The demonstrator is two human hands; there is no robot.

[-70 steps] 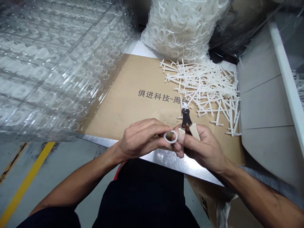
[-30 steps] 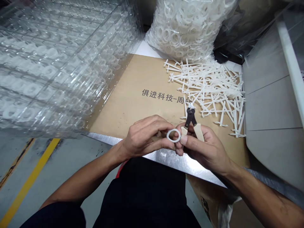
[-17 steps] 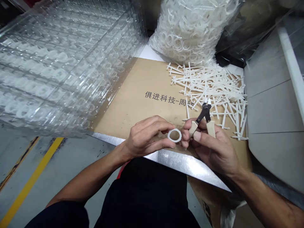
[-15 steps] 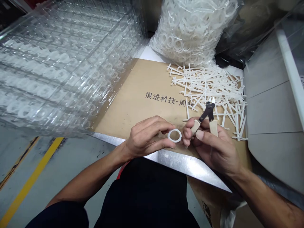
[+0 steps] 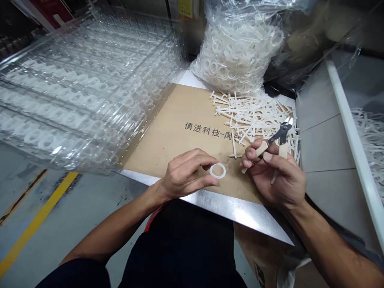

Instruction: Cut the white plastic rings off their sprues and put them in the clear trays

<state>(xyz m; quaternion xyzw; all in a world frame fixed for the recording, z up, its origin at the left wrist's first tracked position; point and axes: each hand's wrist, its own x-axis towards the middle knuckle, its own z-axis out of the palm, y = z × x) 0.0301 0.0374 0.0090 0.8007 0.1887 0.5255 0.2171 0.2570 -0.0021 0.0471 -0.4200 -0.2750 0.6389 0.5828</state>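
My left hand (image 5: 186, 173) pinches a small white plastic ring (image 5: 217, 171) between thumb and fingertips, just above the near edge of a brown cardboard sheet (image 5: 180, 136). To the right of it, my right hand (image 5: 277, 176) grips a pair of small cutting pliers (image 5: 274, 141) by their cream handles. The dark jaws point up and to the right, over a heap of white plastic sprue sticks (image 5: 258, 118). A short white stick also lies in my right palm.
A tall stack of clear blister trays (image 5: 78, 92) fills the left side. A clear bag full of white rings (image 5: 240, 56) stands at the back. A grey bin wall (image 5: 327, 148) rises on the right. The metal table edge (image 5: 228, 208) runs along the front.
My right hand has drawn away from the ring to the right, and the pliers have tilted from pointing up to pointing right. The left hand still holds the ring.
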